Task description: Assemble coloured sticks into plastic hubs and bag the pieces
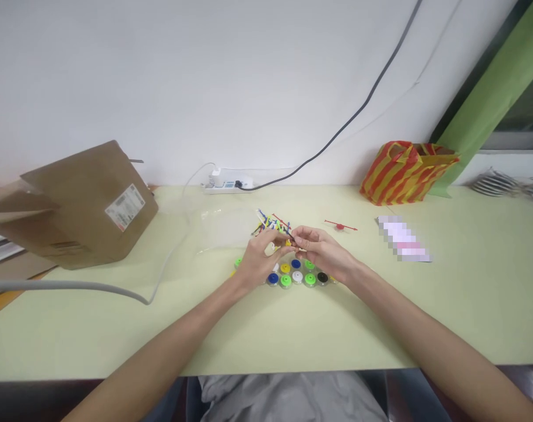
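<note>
The right hand [321, 251] and left hand [261, 262] meet just above the middle of a pale green table [266, 340]. The right thumb and forefinger pinch a thin dark stick [288, 233], and its other fingers are loosely curved. The left hand's fingers [277, 235] curl in against the same stick, but the small space between the hands hides whether they grip it too. The stick sits at the near edge of a pile of colored sticks [270, 223], which lies at 11 o'clock from the right hand and touches neither palm. At 6 o'clock from the fingertips, a cluster of round colored discs [290, 273] lies on the table in green, blue, yellow, white and black, with the hands just above it. At 2 o'clock from the right hand lies a red stick with a round red hub [340, 226]. A clear plastic bag [222, 230] is at 10 o'clock, and a brown cardboard package [79, 205] is farther out at 9 o'clock. A white power strip [226, 185] sits against the wall at 11 o'clock, and a red-and-yellow striped bag [407, 174] at 1 o'clock. A blurred pink-and-white packet [402, 238] lies at 3 o'clock.
</note>
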`<control>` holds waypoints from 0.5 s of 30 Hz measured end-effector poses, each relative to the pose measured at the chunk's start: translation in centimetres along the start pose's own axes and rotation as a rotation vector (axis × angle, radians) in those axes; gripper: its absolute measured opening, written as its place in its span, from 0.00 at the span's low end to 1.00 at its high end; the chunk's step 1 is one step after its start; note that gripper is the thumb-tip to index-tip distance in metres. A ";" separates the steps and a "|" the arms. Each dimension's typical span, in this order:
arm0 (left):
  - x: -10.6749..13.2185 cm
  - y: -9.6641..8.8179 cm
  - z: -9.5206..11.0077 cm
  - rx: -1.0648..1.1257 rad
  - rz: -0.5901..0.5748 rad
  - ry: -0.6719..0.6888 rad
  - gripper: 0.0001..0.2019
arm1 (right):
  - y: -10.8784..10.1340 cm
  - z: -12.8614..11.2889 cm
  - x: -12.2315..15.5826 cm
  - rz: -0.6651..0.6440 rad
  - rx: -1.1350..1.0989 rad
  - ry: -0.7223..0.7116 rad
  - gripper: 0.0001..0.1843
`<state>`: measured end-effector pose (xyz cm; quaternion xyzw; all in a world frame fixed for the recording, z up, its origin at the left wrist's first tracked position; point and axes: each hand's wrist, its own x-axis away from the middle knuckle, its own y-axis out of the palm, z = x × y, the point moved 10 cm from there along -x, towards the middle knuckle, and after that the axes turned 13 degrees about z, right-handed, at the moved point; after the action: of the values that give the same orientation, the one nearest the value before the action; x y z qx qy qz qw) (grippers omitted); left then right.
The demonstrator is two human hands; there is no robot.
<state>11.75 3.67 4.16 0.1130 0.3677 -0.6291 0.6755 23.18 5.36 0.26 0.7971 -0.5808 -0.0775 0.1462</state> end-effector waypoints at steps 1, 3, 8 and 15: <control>-0.1 -0.1 -0.2 0.039 0.013 -0.042 0.10 | 0.3 -0.1 0.1 -0.017 0.003 -0.010 0.15; -0.4 -0.3 -0.8 0.147 0.026 -0.136 0.12 | 0.8 -0.3 0.2 -0.042 0.005 -0.030 0.15; -0.5 0.0 -1.7 0.310 0.027 -0.289 0.18 | 0.9 -0.5 0.2 0.016 0.015 -0.095 0.16; 0.2 0.9 -2.7 0.488 0.072 -0.441 0.20 | 0.4 -0.2 0.4 0.114 -0.003 -0.121 0.18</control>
<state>11.64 5.38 1.81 0.1454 0.0469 -0.6837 0.7136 23.00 4.90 0.64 0.7563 -0.6329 -0.1178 0.1162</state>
